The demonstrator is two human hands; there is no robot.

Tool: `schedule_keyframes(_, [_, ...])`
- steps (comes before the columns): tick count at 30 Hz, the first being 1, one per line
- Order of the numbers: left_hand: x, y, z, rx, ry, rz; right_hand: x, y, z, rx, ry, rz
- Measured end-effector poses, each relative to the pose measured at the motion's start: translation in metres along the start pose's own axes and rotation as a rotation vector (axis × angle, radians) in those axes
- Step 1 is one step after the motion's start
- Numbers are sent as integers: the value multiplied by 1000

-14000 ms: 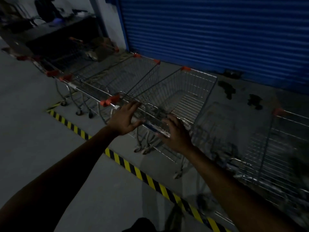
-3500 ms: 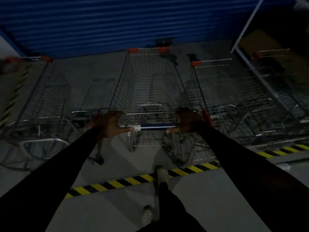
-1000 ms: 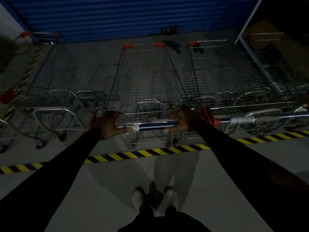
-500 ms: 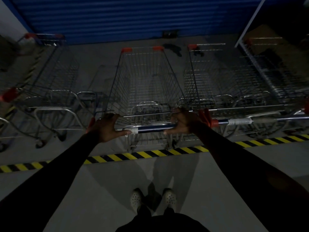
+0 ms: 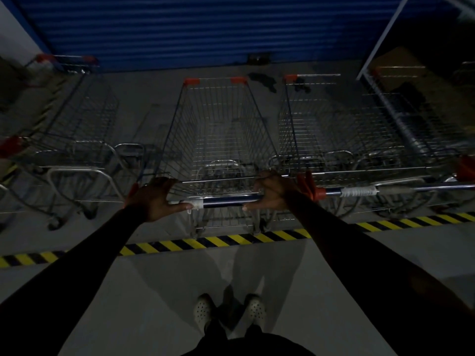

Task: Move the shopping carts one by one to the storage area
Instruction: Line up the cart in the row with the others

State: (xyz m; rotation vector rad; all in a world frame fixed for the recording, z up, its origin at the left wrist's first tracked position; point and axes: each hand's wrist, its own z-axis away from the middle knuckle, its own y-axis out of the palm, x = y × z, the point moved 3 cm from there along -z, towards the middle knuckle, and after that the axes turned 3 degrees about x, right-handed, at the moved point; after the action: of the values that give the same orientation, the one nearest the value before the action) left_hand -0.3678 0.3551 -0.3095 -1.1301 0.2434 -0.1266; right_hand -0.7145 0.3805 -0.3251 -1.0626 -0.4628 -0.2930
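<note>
The shopping cart (image 5: pixel 218 129) stood beyond the striped floor line (image 5: pixel 218 240), nose towards the blue shutter (image 5: pixel 205 29), its rear wheels just past the tape and its basket empty. Its handle (image 5: pixel 223 200) ran level and nearly in line with the bar of the neighbouring cart (image 5: pixel 321 129) on the right, which sat just beside it; another cart (image 5: pixel 74 119) stood apart on the left with bare floor between. The left hand (image 5: pixel 154 199) lay at the handle's left end, thumb stretched along the bar's underside and fingers reaching forward over it, not wrapped round. The right hand (image 5: pixel 273 192) sat at the other end in much the same way, thumb under and fingers lifted above the bar, though the dim light left the fingertips unclear. Judging by this, the cart was parked and the step in hand was letting go. To do that well, both hands should lift away together so the cart is not nudged askew, the right wrist kept clear of the neighbour's red end cap (image 5: pixel 318 192), and the cart watched briefly in case it rolls back over the line. The person's shoes (image 5: pixel 203 309) stood behind the tape.
</note>
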Motion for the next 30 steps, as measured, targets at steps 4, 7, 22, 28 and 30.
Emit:
schedule_keyframes(4, [-1, 0, 1, -12, 0, -13, 2, 2, 5, -7, 17, -21])
schedule_keyframes(7, [1, 3, 0, -13, -2, -29, 5, 3, 3, 12, 39, -21])
schedule_keyframes(22, [7, 5, -3, -6, -11, -29, 14, -1, 7, -68, -72, 271])
schedule_keyframes(28, [10, 3, -2, -6, 1, -24, 12, 3, 4, -70, -30, 276])
schedule_keyframes(30, [10, 3, -2, -5, -2, -20, 14, 2, 4, -54, -36, 262])
